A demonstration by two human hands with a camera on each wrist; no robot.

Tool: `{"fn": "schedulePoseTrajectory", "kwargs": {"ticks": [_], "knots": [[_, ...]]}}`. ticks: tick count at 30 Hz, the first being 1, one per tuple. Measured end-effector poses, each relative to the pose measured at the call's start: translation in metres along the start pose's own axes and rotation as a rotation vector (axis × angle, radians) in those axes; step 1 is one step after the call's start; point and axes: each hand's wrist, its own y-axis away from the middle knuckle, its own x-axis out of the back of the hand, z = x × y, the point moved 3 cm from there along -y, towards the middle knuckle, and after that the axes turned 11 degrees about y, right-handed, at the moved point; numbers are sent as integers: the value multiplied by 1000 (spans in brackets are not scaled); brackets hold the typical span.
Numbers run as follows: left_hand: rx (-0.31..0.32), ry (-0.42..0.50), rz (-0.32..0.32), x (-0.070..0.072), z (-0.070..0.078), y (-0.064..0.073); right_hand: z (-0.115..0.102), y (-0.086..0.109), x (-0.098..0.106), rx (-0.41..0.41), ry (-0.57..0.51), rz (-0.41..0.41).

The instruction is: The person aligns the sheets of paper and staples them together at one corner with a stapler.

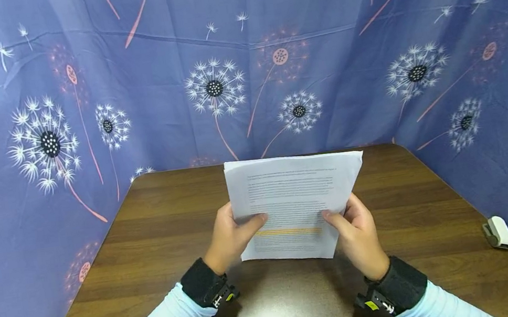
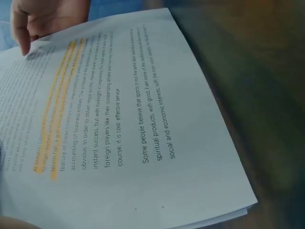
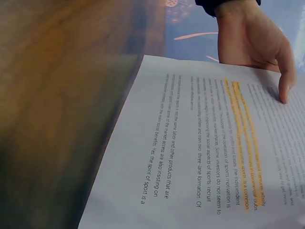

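Note:
A small stack of printed paper sheets is held up above the table, tilted toward the head camera. My left hand grips its left edge, thumb on the front and fingers behind. On the opposite edge my right hand pinches it the same way. Orange-yellow highlighting crosses some lines of text on the top sheet. In the left wrist view, more than one sheet shows at the corner. The right wrist view shows the left hand with its thumb pressed on the paper.
A white and grey stapler-like object lies near the right edge of the brown wooden table. A blue curtain with dandelion prints hangs behind and along both sides of the table.

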Motion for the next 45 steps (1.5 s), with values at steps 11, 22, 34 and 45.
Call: {"fn": "schedulePoseTrajectory", "kwargs": {"ticks": [11, 22, 34, 45], "knots": [[-39, -43, -44, -3, -18, 9, 12, 10, 0, -67, 12, -27], [-51, -239, 83, 7, 23, -15, 7, 8, 8, -186, 230, -64], [35, -943, -284, -30, 4, -99, 40, 25, 1, -596, 180, -234], [296, -932, -357, -58, -75, -93, 51, 31, 2, -723, 179, -481]]}}
